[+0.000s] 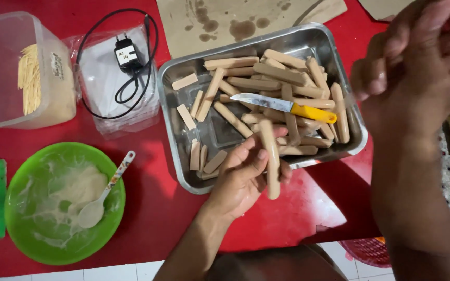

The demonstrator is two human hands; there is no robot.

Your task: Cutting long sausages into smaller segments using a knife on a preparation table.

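A right hand (417, 57) rises blurred close to the lens, fingers loosely curled, holding nothing visible. Below it, the left hand (246, 174) grips a long sausage (272, 161) upright over the near rim of a steel tray (183, 171) on the red surface (147, 208), where a yellow-handled knife (287, 106) rests on more sausages.

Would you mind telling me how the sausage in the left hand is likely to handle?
The sausage probably stays fairly stiff: it stands straight though the left hand holds only its middle. Its smooth skin may be slippery. Being round, it would likely roll on the red table.
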